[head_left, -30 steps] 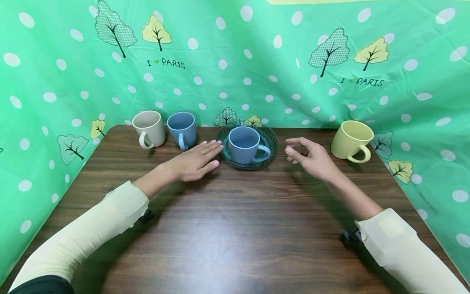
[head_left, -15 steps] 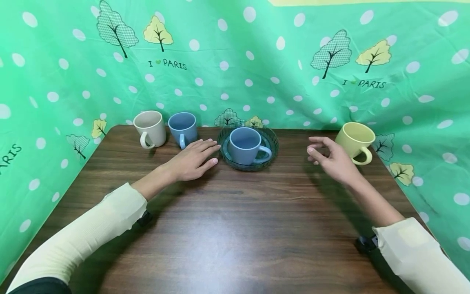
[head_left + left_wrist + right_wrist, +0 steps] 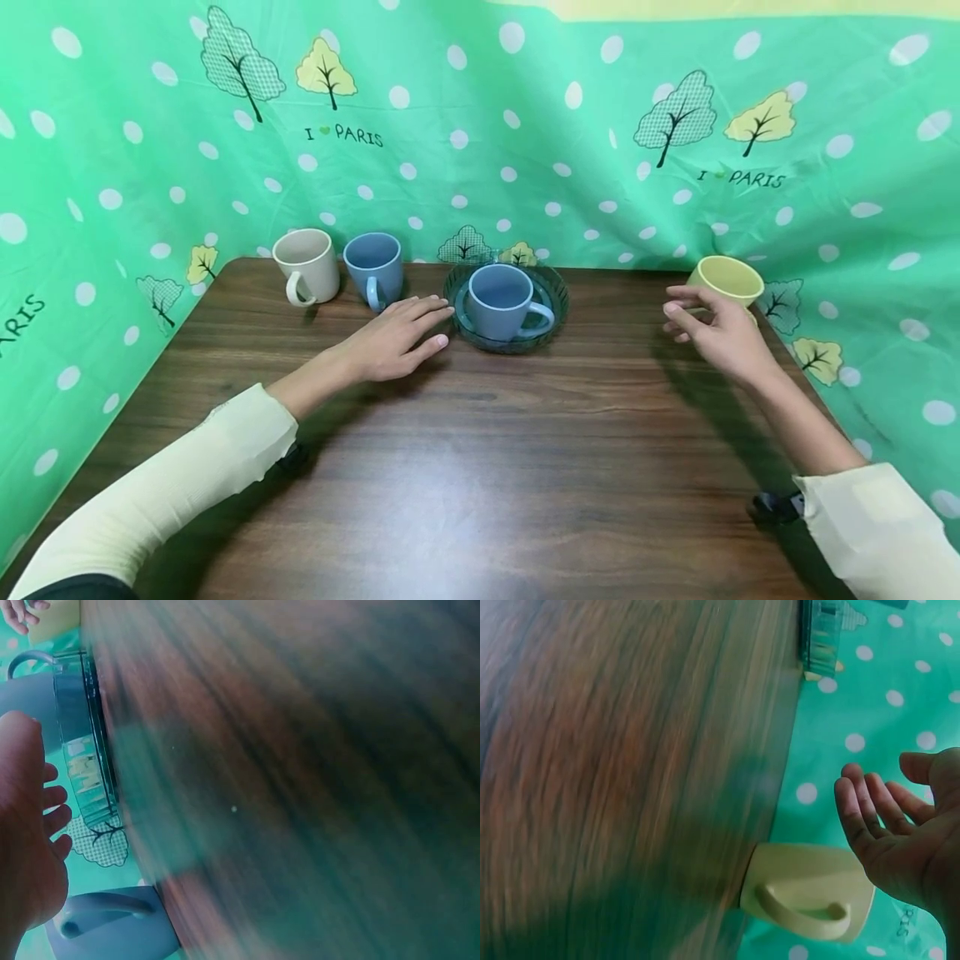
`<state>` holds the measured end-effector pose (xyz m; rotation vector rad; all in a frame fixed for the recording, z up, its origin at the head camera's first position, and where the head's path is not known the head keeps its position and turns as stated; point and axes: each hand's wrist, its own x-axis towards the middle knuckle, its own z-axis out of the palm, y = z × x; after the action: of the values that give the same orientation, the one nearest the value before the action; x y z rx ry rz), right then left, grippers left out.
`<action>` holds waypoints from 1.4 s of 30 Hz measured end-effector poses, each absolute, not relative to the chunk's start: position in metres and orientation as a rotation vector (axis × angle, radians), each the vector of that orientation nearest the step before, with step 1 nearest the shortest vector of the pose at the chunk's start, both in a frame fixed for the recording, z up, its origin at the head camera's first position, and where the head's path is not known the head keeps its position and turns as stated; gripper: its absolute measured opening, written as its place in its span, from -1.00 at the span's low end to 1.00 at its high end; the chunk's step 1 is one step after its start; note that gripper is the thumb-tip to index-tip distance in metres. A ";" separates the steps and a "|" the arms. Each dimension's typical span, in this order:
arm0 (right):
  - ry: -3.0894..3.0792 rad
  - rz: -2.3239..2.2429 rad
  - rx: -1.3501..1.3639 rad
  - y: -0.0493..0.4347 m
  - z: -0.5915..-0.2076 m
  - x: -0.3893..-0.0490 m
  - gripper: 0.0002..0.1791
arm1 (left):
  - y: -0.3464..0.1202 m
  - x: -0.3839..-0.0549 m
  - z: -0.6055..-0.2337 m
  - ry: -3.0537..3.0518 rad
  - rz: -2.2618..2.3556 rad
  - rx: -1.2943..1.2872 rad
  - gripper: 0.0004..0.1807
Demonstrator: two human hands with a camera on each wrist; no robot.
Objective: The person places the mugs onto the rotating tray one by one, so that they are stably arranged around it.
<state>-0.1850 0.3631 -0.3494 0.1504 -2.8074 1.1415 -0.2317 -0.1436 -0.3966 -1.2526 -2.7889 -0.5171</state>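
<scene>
A blue mug (image 3: 498, 304) stands upright in a clear greenish glass dish (image 3: 551, 329), its handle turned to the right. My left hand (image 3: 393, 340) hovers over the table just left of the dish, fingers straight and holding nothing. Far to the right, my right hand (image 3: 716, 332) is in front of the yellow mug (image 3: 731, 279) and partly covers it in the head view. Its fingers are loosely bent with nothing between them. In the right wrist view, the yellow mug's handle (image 3: 806, 913) shows below the hand, and I cannot tell whether they touch.
At the back left stand a white mug (image 3: 307, 267) and a second blue mug (image 3: 375, 268), handles toward me. Behind the brown wooden table (image 3: 480, 467) hangs a green dotted cloth (image 3: 480, 108) printed with trees.
My right hand has moved right, from beside the glass dish to the front of the yellow mug. The left hand has stayed almost in place beside the dish.
</scene>
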 end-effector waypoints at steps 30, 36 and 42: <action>-2.631 1.349 0.014 0.402 -0.341 -0.167 -0.75 | -0.137 -0.208 -0.391 -2.692 -0.486 -1.388 -0.40; -2.612 1.404 -0.031 0.408 -0.341 -0.165 -0.85 | -0.134 -0.203 -0.391 -2.687 -0.507 -1.417 -0.39; -2.562 1.458 -0.034 0.417 -0.343 -0.164 -0.81 | -0.130 -0.201 -0.391 -2.691 -0.507 -1.462 -0.41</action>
<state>-0.1640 0.4168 -0.3429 -0.0336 -2.5615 1.4582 -0.2006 -0.1298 -0.3908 -1.4616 -2.6908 -0.5071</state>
